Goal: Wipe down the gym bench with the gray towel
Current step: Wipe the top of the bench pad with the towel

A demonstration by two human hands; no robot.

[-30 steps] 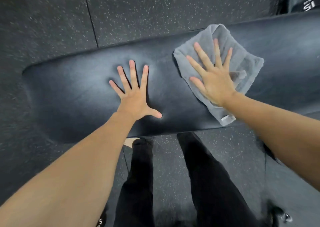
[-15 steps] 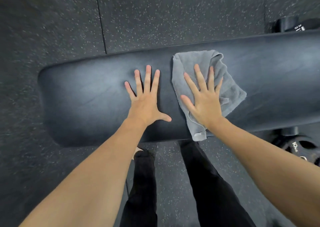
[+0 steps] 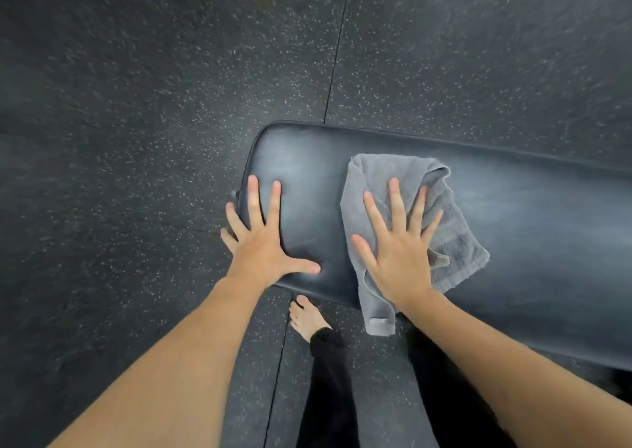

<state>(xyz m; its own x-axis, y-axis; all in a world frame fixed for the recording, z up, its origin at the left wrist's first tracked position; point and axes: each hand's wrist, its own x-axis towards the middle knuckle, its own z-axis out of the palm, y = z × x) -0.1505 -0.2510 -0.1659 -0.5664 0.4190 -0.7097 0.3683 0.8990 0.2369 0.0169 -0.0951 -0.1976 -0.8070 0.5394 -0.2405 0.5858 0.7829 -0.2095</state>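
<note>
The black padded gym bench [image 3: 513, 228] runs from the middle of the view off to the right. Its rounded left end is in sight. A crumpled gray towel [image 3: 376, 180] lies on the pad, one corner hanging over the near edge. My right hand [image 3: 400, 252] presses flat on the towel with fingers spread, not gripping it. My left hand [image 3: 263, 242] rests flat on the bench's left end, fingers spread, the outer fingers over the end edge.
Dark speckled rubber floor tiles [image 3: 136, 105] surround the bench, with seams running between them. My bare left foot [image 3: 306, 317] and black trouser legs [image 3: 328, 379] stand just in front of the bench's near edge.
Both hands slid left along the bench with the towel; the left hand now sits at the bench's left end. The view shifted, so the weights at the right are gone.
</note>
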